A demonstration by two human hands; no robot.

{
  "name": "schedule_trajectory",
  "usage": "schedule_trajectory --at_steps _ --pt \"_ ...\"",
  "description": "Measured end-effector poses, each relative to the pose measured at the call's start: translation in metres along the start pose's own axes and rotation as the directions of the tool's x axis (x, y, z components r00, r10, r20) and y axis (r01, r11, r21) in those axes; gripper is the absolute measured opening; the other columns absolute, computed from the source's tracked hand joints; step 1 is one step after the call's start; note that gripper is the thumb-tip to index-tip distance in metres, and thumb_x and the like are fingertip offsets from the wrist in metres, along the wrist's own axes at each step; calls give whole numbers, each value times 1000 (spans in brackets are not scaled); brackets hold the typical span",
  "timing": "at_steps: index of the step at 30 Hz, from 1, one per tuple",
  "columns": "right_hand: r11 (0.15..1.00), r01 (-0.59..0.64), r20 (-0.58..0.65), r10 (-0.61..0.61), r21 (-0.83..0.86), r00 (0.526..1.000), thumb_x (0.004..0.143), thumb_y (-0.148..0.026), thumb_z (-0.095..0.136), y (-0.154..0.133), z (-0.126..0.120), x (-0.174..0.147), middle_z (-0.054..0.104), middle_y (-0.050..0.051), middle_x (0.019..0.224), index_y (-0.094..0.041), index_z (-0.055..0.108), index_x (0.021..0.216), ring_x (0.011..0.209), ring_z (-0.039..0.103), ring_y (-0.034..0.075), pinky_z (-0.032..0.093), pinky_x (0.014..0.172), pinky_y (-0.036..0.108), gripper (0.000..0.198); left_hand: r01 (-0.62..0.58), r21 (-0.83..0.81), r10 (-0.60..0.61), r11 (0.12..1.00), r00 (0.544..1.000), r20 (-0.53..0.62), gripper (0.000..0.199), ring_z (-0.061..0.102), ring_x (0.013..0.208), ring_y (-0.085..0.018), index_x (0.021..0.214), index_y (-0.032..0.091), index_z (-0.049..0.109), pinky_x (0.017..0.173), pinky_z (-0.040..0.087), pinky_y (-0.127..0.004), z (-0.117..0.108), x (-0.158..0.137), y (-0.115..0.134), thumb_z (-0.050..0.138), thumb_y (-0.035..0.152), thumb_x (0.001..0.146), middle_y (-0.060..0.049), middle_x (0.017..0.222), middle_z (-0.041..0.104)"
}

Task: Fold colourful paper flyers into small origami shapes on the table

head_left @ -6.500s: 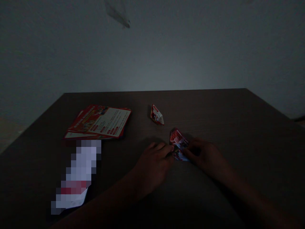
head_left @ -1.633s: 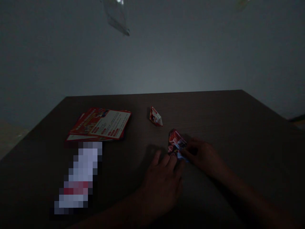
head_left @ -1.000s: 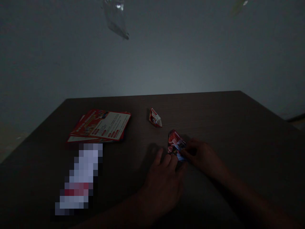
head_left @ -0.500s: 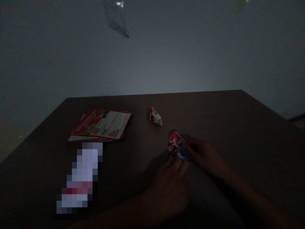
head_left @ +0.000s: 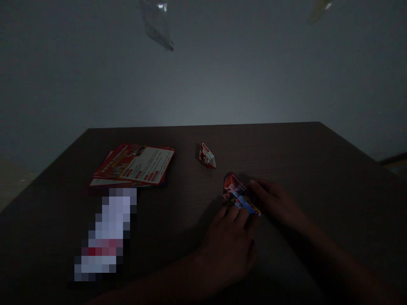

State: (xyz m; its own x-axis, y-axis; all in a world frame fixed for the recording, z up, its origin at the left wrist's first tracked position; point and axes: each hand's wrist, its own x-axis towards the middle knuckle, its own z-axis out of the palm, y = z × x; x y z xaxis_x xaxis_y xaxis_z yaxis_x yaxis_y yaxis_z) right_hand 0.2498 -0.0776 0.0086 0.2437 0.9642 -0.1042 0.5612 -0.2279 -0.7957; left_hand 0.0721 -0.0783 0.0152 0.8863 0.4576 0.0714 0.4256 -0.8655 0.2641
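A dark, glossy folded paper card with red, blue and yellow printing lies on the table in front of me. My left hand has its fingers curled over the card's near edge, closed on it. Just right of the card is my right hand, thumb stretched out close to the card's right edge, apart from its printed face. Its other fingers are partly hidden in the dark. Farther off, a small folded red-and-white paper piece stands on the table.
At the left is a stack of red-and-white printed cards, slightly fanned. Nearer me lies a pixelated pale item. The dark wooden table ends at a grey wall, where a clear plastic bag hangs. The light is dim.
My right thumb has come off the card's face and drawn back to its right edge, baring more of the blue and yellow print. My left hand still grips the near edge.
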Motion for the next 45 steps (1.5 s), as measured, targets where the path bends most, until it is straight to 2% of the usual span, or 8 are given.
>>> schedule_trajectory --at_steps 7,14,19,22,26,35,40,45 --pt "999 31 -4 -31 15 1000 90 -48 41 3 1 1 59 1 63 -15 62 76 57 54 14 40 49 24 41 26 -8 -26 1000 999 -26 48 44 112 -29 132 22 42 96 35 -45 10 -3 -1 44 42 89 -11 118 49" --pt "980 185 -9 -187 -78 982 92 -43 43 6 -2 -7 59 0 63 -17 63 79 56 55 14 42 50 24 35 6 -117 -15 993 997 -75 54 18 137 -35 138 23 34 107 27 -49 18 -8 -6 44 44 89 -15 147 22" --pt "850 480 131 -462 -215 877 92 -27 46 1 -5 -16 67 6 98 -18 63 98 92 61 18 48 84 32 20 -39 -168 33 985 999 -42 47 16 138 -34 129 21 44 109 25 -50 9 -6 -13 48 41 88 -14 147 24" --pt "766 578 224 -533 -281 816 92 -21 46 -1 -2 -21 65 7 109 -18 62 107 103 58 19 45 94 36 22 -42 -164 40 986 999 -20 47 24 135 -31 123 14 50 112 23 -45 3 -5 -19 50 43 86 -15 141 35" --pt "685 627 246 -578 -371 778 92 -19 45 -2 2 -28 65 9 114 -17 61 114 109 57 20 46 97 37 26 -15 -113 12 994 999 -30 50 36 129 -26 128 11 45 113 23 -39 0 -6 -24 49 41 88 -13 133 47" --pt "551 713 311 -651 -433 693 91 -18 46 -14 17 -38 67 10 110 -15 61 113 110 58 24 43 101 44 27 101 65 -99 993 995 -31 55 37 128 -31 134 5 41 111 25 -43 4 -9 -31 42 39 90 -17 139 42" --pt "573 735 328 -659 -363 677 91 -17 46 -15 19 -39 67 9 112 -16 61 113 112 57 22 37 106 45 27 75 94 -72 993 997 -34 62 28 134 -31 137 4 36 112 21 -43 7 -10 -35 44 41 88 -19 145 33" --pt "624 705 257 -660 -337 706 91 -18 45 -8 11 -30 68 9 109 -15 57 119 102 60 19 46 96 38 30 74 72 -70 995 996 -61 59 24 137 -27 137 8 37 113 20 -40 7 -9 -36 40 45 91 -16 147 32"
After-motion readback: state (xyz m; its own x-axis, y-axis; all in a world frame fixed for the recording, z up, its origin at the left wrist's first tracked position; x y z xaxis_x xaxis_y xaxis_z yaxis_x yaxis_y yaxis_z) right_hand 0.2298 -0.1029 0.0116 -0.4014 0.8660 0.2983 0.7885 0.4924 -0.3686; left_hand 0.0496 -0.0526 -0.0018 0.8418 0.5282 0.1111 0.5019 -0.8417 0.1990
